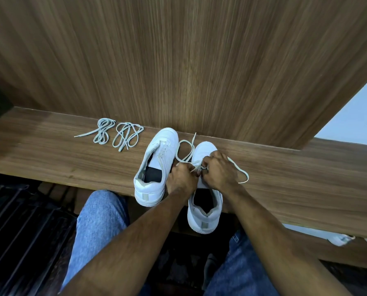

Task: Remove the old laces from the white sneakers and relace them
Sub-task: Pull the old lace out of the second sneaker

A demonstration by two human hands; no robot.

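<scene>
On the tabletop (285, 167), left hand (181, 178) and right hand (221, 169) fingers pinch the lace (185, 149) over the right sneaker (206, 210).

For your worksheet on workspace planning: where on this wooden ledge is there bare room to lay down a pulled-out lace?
Bare wood lies right of the right sneaker, beyond its trailing lace, and left of the two lace bundles. A narrower patch sits between the bundles and the left sneaker. Between the sneakers, both hands crowd the space.

Two white sneakers (154, 167) side by side, cream lace (185, 150) loose, two lace bundles (114, 133) left.
</scene>
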